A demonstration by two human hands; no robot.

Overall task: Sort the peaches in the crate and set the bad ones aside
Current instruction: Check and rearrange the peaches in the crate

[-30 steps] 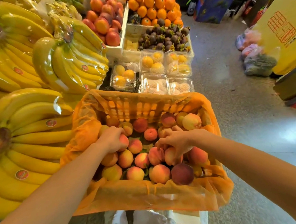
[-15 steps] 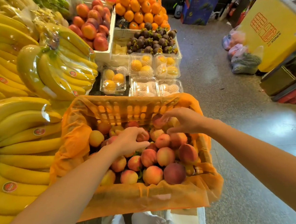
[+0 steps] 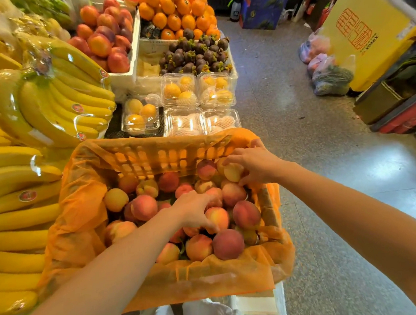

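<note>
An orange slatted crate, lined with orange mesh, holds several peaches piled up. My left hand reaches into the middle of the pile, fingers curled down over a peach near the centre. My right hand is at the crate's far right corner, its fingers curled round a pale yellow peach. A dark red peach lies at the near edge of the pile.
Banana bunches crowd the left side. Beyond the crate sit clear boxes of fruit, mangosteens, oranges and a tray of nectarines. Stone floor lies to the right, with bags and a yellow carton.
My right hand moved from the near middle of the pile to the far right corner and took hold of a pale peach. My left hand shifted right toward the pile's centre.
</note>
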